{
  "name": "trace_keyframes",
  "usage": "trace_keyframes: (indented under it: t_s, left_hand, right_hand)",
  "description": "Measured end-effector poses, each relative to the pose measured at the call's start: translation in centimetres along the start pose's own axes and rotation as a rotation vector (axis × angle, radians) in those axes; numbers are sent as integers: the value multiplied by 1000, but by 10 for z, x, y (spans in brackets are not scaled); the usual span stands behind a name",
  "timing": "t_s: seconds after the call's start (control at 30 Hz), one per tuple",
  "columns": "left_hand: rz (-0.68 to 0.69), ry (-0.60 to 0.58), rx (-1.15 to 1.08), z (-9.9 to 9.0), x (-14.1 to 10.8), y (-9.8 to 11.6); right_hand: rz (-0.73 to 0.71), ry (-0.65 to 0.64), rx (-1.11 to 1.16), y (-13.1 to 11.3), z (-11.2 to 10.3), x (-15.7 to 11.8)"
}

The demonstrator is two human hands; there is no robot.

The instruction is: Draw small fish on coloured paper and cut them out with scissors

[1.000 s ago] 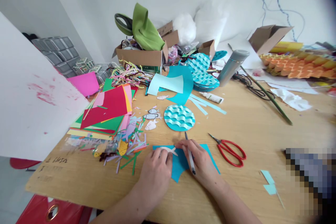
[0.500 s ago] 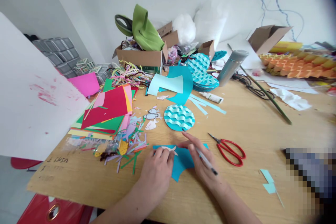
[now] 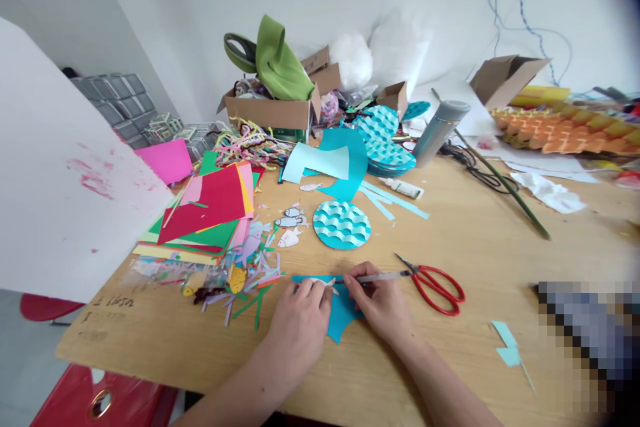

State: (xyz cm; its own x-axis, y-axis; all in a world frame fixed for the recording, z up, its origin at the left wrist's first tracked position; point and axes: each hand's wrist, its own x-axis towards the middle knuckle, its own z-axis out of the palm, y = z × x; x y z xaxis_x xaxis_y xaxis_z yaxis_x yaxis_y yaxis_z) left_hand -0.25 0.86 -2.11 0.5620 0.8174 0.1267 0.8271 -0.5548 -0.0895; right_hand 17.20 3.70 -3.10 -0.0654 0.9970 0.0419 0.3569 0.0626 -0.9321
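Note:
My left hand (image 3: pixel 303 317) rests on a piece of blue paper (image 3: pixel 341 321), its bent fingers pinning a white paper fish (image 3: pixel 329 283) against it. Most of that fish is hidden beneath the fingers. A pen (image 3: pixel 383 276) is pinched in my right hand (image 3: pixel 377 297), lying nearly level with its tip by the fish's tail. Just beyond the hands lies a blue disc (image 3: pixel 342 225) covered with wavy pale strips. To the right are red-handled scissors (image 3: pixel 436 285), apart from my hand. Several cut-out paper fish (image 3: pixel 290 221) lie left of the disc.
Coloured paper sheets (image 3: pixel 210 207) and paper scraps (image 3: pixel 250 280) cover the left side. Behind are a glue bottle (image 3: pixel 404 187), a grey flask (image 3: pixel 443 132) and a cardboard box (image 3: pixel 267 111). A green stick (image 3: pixel 505 177) lies at the right. Pale paper scraps (image 3: pixel 507 345) sit near the front right.
My right hand has lowered the pen from a raised, backward-pointing hold to beside the fish's tail, its tip now pointing left. My left hand stays on the fish and paper.

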Motion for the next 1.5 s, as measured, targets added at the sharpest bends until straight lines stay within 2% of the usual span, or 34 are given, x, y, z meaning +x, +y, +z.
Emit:
trace_keyframes:
  t_s: [0.33, 0.63, 1.5]
  left_hand:
    - [-17, 27, -10, -5, 0, -1]
    - [-36, 71, -11, -4, -1, 2]
    - [-58, 73, -20, -3, -3, 2]
  right_hand:
    - [-70, 23, -52, 7, 2, -3]
    - [-145, -29, -221, -3, 1, -2]
    - [-158, -19, -250, -3, 1, -2]
